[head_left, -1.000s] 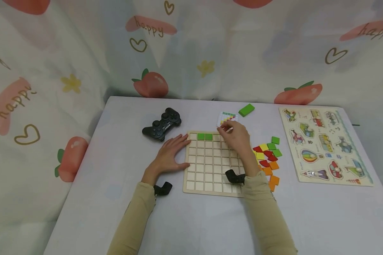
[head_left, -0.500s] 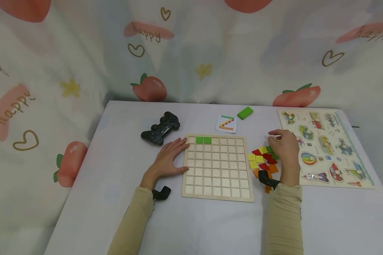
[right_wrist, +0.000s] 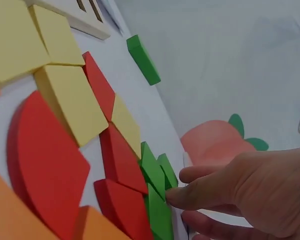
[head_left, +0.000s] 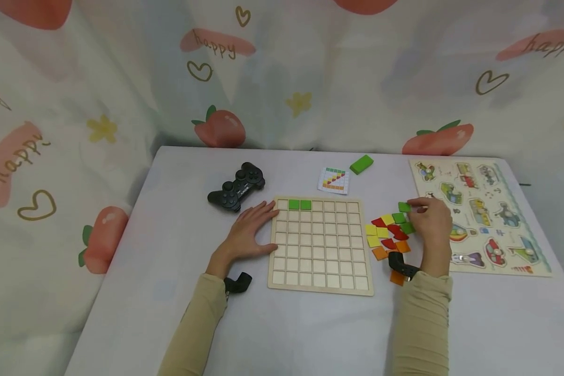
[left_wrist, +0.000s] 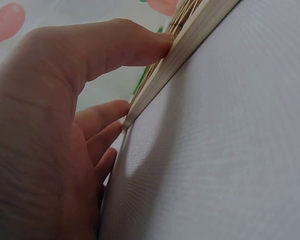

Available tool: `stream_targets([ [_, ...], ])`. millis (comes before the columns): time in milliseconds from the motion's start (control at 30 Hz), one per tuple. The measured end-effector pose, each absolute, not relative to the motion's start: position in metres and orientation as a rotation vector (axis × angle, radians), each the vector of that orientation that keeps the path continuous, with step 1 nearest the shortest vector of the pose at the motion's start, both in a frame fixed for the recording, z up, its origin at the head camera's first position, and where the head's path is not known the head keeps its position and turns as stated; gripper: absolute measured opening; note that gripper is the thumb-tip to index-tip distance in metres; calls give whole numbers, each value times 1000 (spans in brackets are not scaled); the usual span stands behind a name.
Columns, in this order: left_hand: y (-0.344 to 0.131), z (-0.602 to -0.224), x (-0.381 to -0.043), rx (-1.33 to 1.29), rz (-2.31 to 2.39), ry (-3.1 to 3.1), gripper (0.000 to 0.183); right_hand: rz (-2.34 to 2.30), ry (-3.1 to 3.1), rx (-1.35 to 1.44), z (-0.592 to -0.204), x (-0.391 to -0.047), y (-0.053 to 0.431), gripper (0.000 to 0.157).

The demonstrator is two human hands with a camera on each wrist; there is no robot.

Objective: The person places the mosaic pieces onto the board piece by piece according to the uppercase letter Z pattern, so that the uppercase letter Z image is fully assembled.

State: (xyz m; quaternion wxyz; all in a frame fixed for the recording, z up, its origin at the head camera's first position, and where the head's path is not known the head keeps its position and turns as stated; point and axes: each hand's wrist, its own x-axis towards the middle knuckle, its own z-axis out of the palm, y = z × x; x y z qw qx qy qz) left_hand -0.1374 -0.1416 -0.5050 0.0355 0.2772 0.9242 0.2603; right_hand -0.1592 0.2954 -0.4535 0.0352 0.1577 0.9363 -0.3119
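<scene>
My left hand is spread beside the wooden grid board, its thumb and fingertips against the board's left edge; the left wrist view shows the thumb on that wooden edge. Two green square tiles sit in the board's top row. To the right, my right hand has its thumb and forefinger at the right edge of a green tile. I cannot tell whether they pinch it. Other green tiles lie just below it, by the red tiles and yellow tiles.
Orange tiles lie by the board's right side. Behind the board are a printed pattern card and a green block. A black game controller lies back left. A picture puzzle board is under and beyond my right hand.
My right hand has moved from over the board's top edge and the card to the right, to the green tiles. My left hand has stayed at the board's left edge.
</scene>
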Motion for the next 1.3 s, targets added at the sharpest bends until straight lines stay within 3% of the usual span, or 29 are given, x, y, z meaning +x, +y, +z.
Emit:
stream_targets([
  [233, -141, -503, -137, 853, 820, 2829, 87, -917, 2861, 355, -455, -161, 296, 47],
  [767, -141, -503, -138, 846, 816, 2821, 87, -1086, 2970, 425, -449, -168, 265, 31],
  [1033, -141, -504, -137, 845, 803, 2830, 87, -1482, 2841, -35, -454, -180, 195, 23],
  [1300, -141, -506, -138, 855, 803, 2832, 87, -1419, 2794, -320, -470, -176, 143, 18],
])
